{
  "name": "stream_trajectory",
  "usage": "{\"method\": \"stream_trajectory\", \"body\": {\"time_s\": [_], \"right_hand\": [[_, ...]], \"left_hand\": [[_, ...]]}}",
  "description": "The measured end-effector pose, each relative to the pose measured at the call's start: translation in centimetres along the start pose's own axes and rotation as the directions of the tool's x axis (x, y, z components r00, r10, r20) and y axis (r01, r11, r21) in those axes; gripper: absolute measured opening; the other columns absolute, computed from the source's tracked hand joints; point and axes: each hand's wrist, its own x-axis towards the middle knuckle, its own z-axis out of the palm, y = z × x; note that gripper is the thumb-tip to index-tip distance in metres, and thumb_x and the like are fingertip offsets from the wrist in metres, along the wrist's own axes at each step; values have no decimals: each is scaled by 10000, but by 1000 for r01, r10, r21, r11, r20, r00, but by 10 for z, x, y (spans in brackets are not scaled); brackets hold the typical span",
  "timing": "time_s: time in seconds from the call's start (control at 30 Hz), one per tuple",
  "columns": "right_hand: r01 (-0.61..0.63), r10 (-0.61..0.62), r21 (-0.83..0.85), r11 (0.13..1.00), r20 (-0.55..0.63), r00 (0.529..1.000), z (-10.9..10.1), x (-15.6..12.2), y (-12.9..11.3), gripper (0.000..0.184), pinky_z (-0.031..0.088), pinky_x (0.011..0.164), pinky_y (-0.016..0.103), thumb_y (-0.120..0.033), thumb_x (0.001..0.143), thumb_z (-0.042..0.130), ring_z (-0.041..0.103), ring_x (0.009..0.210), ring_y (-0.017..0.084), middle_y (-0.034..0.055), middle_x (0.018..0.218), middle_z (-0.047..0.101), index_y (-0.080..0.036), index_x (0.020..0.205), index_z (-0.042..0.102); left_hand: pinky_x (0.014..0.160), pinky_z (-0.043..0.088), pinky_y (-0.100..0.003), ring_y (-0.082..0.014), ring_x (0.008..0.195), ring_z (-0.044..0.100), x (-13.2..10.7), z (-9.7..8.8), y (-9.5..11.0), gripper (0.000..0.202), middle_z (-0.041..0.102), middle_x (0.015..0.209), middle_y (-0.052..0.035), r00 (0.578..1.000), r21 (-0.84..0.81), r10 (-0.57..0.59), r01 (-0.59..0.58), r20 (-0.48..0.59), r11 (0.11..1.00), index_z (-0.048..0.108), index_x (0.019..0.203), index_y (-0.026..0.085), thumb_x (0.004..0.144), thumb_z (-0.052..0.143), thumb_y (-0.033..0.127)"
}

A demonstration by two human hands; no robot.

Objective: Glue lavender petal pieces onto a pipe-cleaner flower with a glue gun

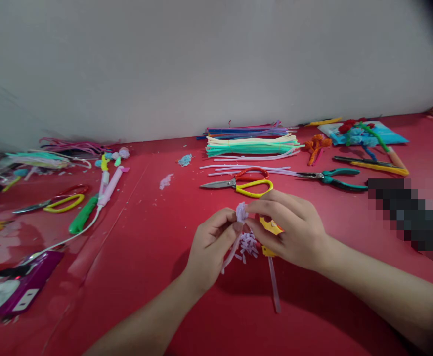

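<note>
My left hand [212,242] pinches a lavender pipe cleaner flower [241,211] just below its fuzzy head, the stem slanting down to the left. From the other side, thumb and fingers of my right hand [290,227] close in on the head at its right edge; any small piece between them is too tiny to make out. Under that hand lies a yellow glue gun [269,250], mostly covered, with a clear glue stick [275,289] sticking out toward me. Cut lavender pieces [246,245] are heaped on the red table [201,316] below the flower.
Scissors [251,185], green-handled pliers [335,178] and bundled pipe cleaners [253,146] lie behind my hands. Orange [317,147] and blue twisted pipe cleaner pieces [361,136] rest at back right. On the left are other scissors [64,201], a pink glue gun [111,188] and a purple power strip [38,282].
</note>
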Motion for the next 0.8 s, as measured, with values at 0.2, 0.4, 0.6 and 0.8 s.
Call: {"method": "stream_trajectory", "body": {"time_s": [0.2, 0.4, 0.6, 0.8], "right_hand": [[16, -16, -12, 1000, -5, 1000, -2, 0, -1, 170, 467, 638, 252, -162, 820, 565, 566, 695, 134, 39, 808, 629, -178, 989, 546], [76, -73, 45, 996, -58, 996, -11, 3, -4, 243, 454, 577, 245, -112, 763, 599, 541, 624, 129, 20, 730, 610, -189, 980, 519], [103, -100, 48, 994, -59, 993, -11, 1, -2, 233, 460, 584, 248, -123, 749, 604, 553, 636, 131, 18, 725, 615, -200, 939, 493], [140, -137, 41, 989, -64, 989, -10, 0, 1, 184, 437, 580, 236, -110, 755, 568, 554, 631, 124, 2, 712, 609, -218, 876, 480]], "left_hand": [[622, 405, -238, -149, 677, 502, -2, 1, 6, 137, 571, 744, -29, 999, 82, 43, -42, -16, 996, 630, 741, 181, 798, 601, 303], [663, 416, -261, -164, 730, 524, -5, -3, -1, 121, 566, 798, -38, 960, 232, 277, -275, 25, 933, 648, 841, 219, 854, 529, 236], [763, 417, -284, -170, 834, 543, -4, -6, -3, 177, 587, 904, -44, 887, 370, 458, -444, 55, 816, 650, 878, 237, 842, 525, 116], [600, 422, -261, -138, 564, 523, -9, -6, -1, 157, 573, 655, -16, 955, 352, 295, -272, -12, 896, 670, 875, 220, 864, 517, 251]]}}
